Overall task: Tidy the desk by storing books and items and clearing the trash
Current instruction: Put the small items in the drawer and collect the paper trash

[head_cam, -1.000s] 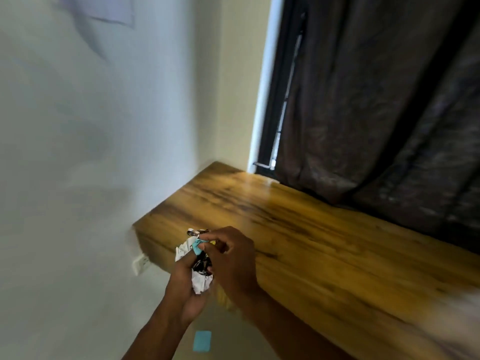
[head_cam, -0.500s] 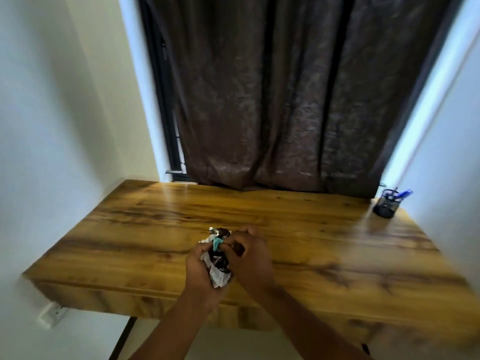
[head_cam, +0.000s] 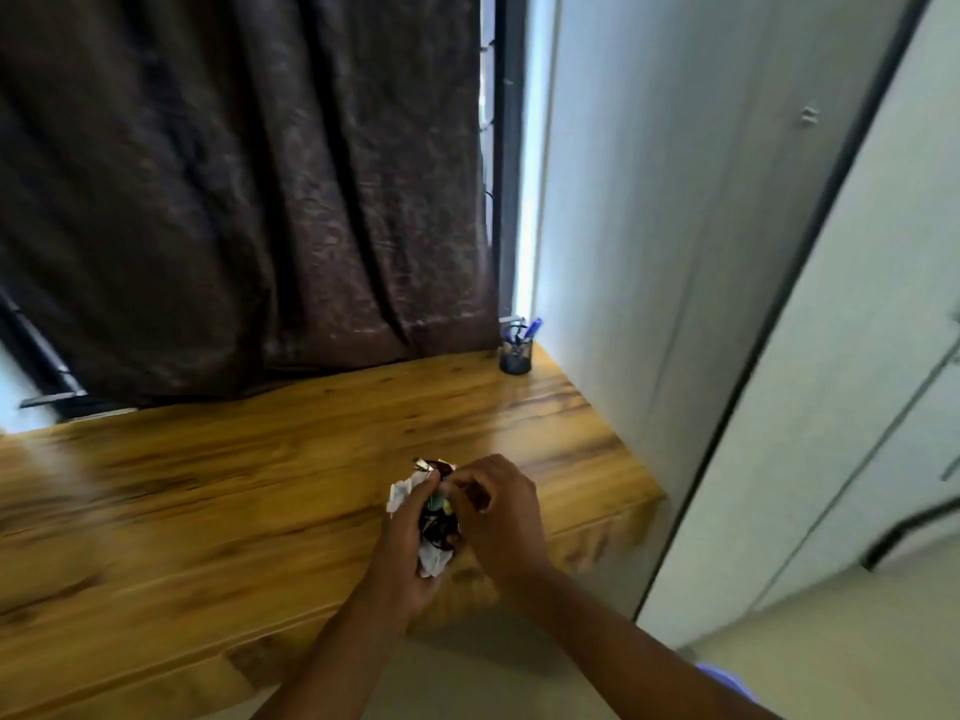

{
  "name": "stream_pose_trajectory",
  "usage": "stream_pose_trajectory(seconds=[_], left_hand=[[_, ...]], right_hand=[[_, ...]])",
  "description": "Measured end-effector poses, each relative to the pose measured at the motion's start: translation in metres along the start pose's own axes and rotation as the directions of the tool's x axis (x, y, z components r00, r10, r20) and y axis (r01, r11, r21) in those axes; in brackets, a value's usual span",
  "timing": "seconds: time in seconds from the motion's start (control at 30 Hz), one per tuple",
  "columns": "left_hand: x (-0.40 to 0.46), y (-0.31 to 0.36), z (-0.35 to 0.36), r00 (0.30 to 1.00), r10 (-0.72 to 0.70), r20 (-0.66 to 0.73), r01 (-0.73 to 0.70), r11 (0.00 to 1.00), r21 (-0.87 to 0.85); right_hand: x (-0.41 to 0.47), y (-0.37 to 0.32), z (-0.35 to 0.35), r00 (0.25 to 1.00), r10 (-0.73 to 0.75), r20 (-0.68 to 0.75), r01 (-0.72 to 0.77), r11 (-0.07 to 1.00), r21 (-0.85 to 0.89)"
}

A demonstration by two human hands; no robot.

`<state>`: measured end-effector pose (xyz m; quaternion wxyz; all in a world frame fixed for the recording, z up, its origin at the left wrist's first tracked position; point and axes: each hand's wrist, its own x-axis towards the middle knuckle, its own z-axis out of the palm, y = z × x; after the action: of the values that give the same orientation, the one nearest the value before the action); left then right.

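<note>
1. Both hands meet over the near edge of the worktop (head_cam: pixel 218 491), the bundled trash (head_cam: pixel 434 527) held between them above the wood, not resting on it.
2. The left hand (head_cam: pixel 402 553) is curled closed around the wad from below and the side, cupping it in the palm.
3. The right hand (head_cam: pixel 496 517) is bent in from the right, its fingertips (head_cam: pixel 457 485) pinched at the top of the wad; how tightly they grip it I cannot tell.
4. The trash looks like crumpled white paper with dark, shiny wrapper pieces and a teal scrap tucked in. I judge it very light, soft and springy, likely to loosen or shed bits if the grip relaxes.
5. The best hold is a full enclosing squeeze around the middle, loose ends pressed inward, rather than a pinch on one corner.
6. Farther back, a pen pot (head_cam: pixel 515 350) stands at the worktop's far right corner, beside the curtain (head_cam: pixel 234 189).
</note>
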<state>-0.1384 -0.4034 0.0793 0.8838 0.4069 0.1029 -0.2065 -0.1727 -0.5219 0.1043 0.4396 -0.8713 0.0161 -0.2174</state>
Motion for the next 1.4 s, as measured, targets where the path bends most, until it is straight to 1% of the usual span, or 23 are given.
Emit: stream_pose_trajectory(seconds=[0.1,0.2,0.27,0.33,0.43,0.5,0.57,0.67,0.77,0.83,0.9,0.97,1.03,1.13,1.23,1.33,1.4], left_hand=[[0.005,-0.036,0.034,0.996,-0.089,0.029,0.088,0.996,0.026],[0.008,-0.069,0.06,0.981,-0.171,0.089,0.164,0.983,0.084],[0.012,-0.086,0.071,0.969,-0.225,0.106,0.21,0.968,0.138],[0.014,-0.103,0.084,0.953,-0.277,0.124,0.25,0.948,0.198],[0.017,-0.131,0.108,0.923,-0.349,0.16,0.312,0.925,0.216],[0.012,-0.148,0.131,0.876,-0.434,0.211,0.394,0.895,0.207],[0.015,-0.167,0.146,0.822,-0.502,0.269,0.454,0.863,0.221],[0.023,-0.194,0.163,0.763,-0.579,0.288,0.496,0.809,0.315],[0.034,-0.23,0.169,0.721,-0.629,0.291,0.533,0.771,0.347],[0.037,-0.259,0.169,0.662,-0.684,0.307,0.561,0.723,0.402],[0.039,-0.286,0.167,0.635,-0.728,0.257,0.575,0.668,0.471],[0.044,-0.311,0.166,0.577,-0.792,0.201,0.66,0.597,0.456],[0.053,-0.341,0.163,0.58,-0.8,0.153,0.657,0.571,0.492],[0.066,-0.378,0.168,0.583,-0.804,0.121,0.662,0.556,0.502],[0.087,-0.433,0.164,0.578,-0.814,0.059,0.684,0.523,0.509],[0.112,-0.49,0.163,0.628,-0.778,-0.029,0.707,0.554,0.439],[0.129,-0.534,0.152,0.678,-0.728,-0.102,0.699,0.597,0.393]], right_hand=[[-0.008,0.029,-0.031,0.996,0.044,-0.083,-0.046,0.999,-0.02],[-0.02,0.057,-0.056,0.969,0.123,-0.215,-0.119,0.992,0.031],[-0.028,0.074,-0.066,0.938,0.15,-0.313,-0.163,0.986,-0.017],[-0.037,0.094,-0.075,0.912,0.184,-0.367,-0.225,0.972,-0.072],[-0.05,0.116,-0.09,0.902,0.248,-0.353,-0.261,0.965,0.011],[-0.056,0.129,-0.098,0.861,0.314,-0.4,-0.304,0.948,0.091],[-0.059,0.14,-0.107,0.774,0.422,-0.472,-0.375,0.906,0.196],[-0.061,0.158,-0.12,0.625,0.547,-0.557,-0.452,0.835,0.313],[-0.066,0.176,-0.131,0.464,0.624,-0.629,-0.465,0.776,0.426],[-0.076,0.187,-0.134,0.362,0.655,-0.663,-0.488,0.74,0.463],[-0.09,0.204,-0.136,0.275,0.693,-0.666,-0.508,0.693,0.512],[-0.102,0.227,-0.141,0.221,0.73,-0.647,-0.521,0.649,0.554],[-0.115,0.256,-0.149,0.172,0.753,-0.635,-0.529,0.615,0.585],[-0.13,0.291,-0.161,0.145,0.759,-0.634,-0.525,0.603,0.601],[-0.141,0.346,-0.168,0.111,0.803,-0.586,-0.52,0.55,0.654],[-0.155,0.412,-0.17,0.092,0.835,-0.542,-0.54,0.499,0.678],[-0.167,0.46,-0.167,0.069,0.86,-0.506,-0.562,0.452,0.693]])
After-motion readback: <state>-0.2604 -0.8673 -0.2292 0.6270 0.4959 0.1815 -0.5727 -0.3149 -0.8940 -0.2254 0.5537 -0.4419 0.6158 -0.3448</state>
